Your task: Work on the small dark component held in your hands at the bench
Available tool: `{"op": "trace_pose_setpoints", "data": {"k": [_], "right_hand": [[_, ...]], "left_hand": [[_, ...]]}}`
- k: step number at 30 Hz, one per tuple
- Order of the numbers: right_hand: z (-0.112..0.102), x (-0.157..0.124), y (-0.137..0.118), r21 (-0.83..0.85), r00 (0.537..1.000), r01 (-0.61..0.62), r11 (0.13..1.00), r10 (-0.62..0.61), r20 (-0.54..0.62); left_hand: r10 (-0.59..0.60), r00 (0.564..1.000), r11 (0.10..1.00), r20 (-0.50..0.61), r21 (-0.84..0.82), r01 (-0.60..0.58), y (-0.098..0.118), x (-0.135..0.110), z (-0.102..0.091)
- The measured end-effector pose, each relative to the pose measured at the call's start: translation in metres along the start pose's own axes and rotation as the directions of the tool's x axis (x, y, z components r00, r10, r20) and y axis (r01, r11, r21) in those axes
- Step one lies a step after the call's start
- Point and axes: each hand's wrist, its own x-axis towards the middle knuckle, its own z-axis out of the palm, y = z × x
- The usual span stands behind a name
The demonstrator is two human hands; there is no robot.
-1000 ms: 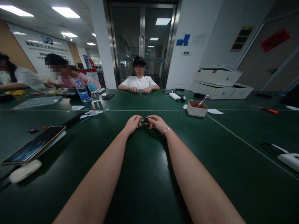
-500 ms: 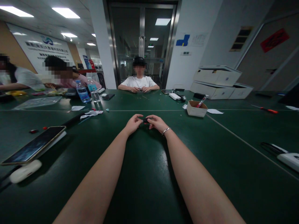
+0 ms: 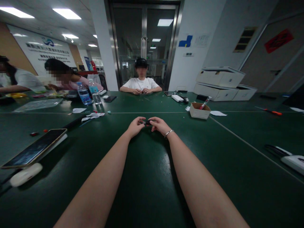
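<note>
Right now, a little black object [image 3: 148, 122] is held over the table [image 3: 147, 183], left of the small box [image 3: 199, 113] and a bit nearer. The right hand [image 3: 160, 125], on the side toward the box, has its thumb and fingers clamped on the object. The left hand [image 3: 135, 127], farther from the box, curls at the other end; whether its fingertips grip, I cannot tell. A phone [image 3: 35, 148] lies well left of the box, a screwdriver [image 3: 276, 113] right of it.

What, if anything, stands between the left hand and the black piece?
Nothing visible. The right hand holds the black piece close beside the left hand; whether the left touches it is too small to tell.
</note>
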Motion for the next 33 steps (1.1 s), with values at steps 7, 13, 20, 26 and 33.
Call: {"op": "trace_pose_setpoints", "data": {"k": [7,13,20,26,33], "right_hand": [[-0.0002,-0.0001,0.0000,0.011,1.000,0.004,1.000,-0.004,0.006],[-0.0008,0.0005,0.0003,0.013,1.000,0.000,1.000,0.000,0.021],[-0.0015,-0.0007,0.0003,0.007,1.000,0.011,1.000,-0.011,0.025],[-0.0009,-0.0002,0.0009,-0.012,1.000,0.006,1.000,-0.006,0.007],[-0.0011,-0.0004,-0.0006,-0.069,1.000,0.004,0.998,-0.004,0.004]], "left_hand": [[0.026,1.000,1.000,0.016,0.006,-0.026,0.0003,-0.0007,-0.0010],[0.013,1.000,1.000,0.013,-0.023,-0.012,0.0012,-0.0010,-0.0004],[-0.010,1.000,0.999,-0.011,-0.043,0.009,0.0028,-0.0015,0.0002],[-0.002,1.000,0.998,-0.006,-0.070,0.001,0.0004,-0.0017,0.0011],[0.041,0.999,0.989,-0.026,-0.138,-0.044,0.0095,-0.0081,-0.0032]]}}
